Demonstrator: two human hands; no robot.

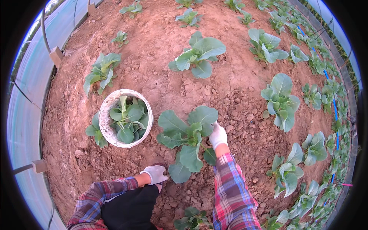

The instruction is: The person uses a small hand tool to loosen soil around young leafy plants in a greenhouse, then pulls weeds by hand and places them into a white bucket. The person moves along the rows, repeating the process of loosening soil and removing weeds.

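Note:
My right hand (218, 135), in a white glove, is at the right edge of a broad-leaved, cabbage-like plant (190, 158). Its fingertips meet the edge of a large upper leaf (203, 116), which partly hides them, so their grip cannot be made out. My left hand (155, 174), also gloved in white, rests by my knee just left of the plant's lower leaves. Its fingers lie loosely, with nothing seen in them. Left of the plant stands a dirty white bucket (103, 128) with several loose green leaves (134, 114) inside.
Similar plants grow in rows, with one (199, 55) ahead and another (281, 101) to the right. A small plant (97, 132) is partly behind the bucket. Plastic sheeting (28, 111) borders the left side. A blue hose (335, 111) runs along the right rows.

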